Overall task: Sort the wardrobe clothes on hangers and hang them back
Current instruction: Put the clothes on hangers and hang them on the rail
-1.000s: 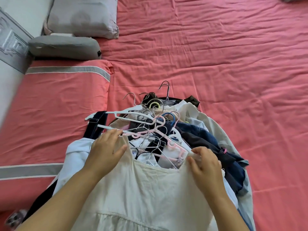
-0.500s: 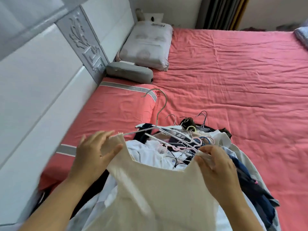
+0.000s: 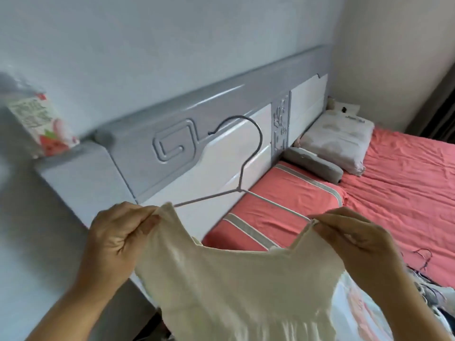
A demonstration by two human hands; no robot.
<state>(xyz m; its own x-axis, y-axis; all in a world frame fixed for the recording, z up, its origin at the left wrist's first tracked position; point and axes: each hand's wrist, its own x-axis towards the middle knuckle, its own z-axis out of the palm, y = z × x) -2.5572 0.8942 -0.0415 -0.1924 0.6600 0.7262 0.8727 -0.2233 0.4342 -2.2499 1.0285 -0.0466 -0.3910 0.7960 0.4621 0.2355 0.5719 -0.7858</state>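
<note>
Pinching the two shoulder straps, both hands keep a closed grip on a cream dress: the left hand has the left strap squeezed between thumb and curled fingers, and the right hand has the right strap nipped between thumb and fingertips. The dress is held up in the air in front of the person, spread wide between the hands, with its skirt hanging out of view below. A thin wire hanger is threaded through the straps, its hook tilted up above the neckline. Behind it a grey and white headboard is seen, and to the right a bed covered in a coral sheet. A grey cushion and a pale pillow lie at the head of the bed. A few clothes are heaped at the right edge.
</note>
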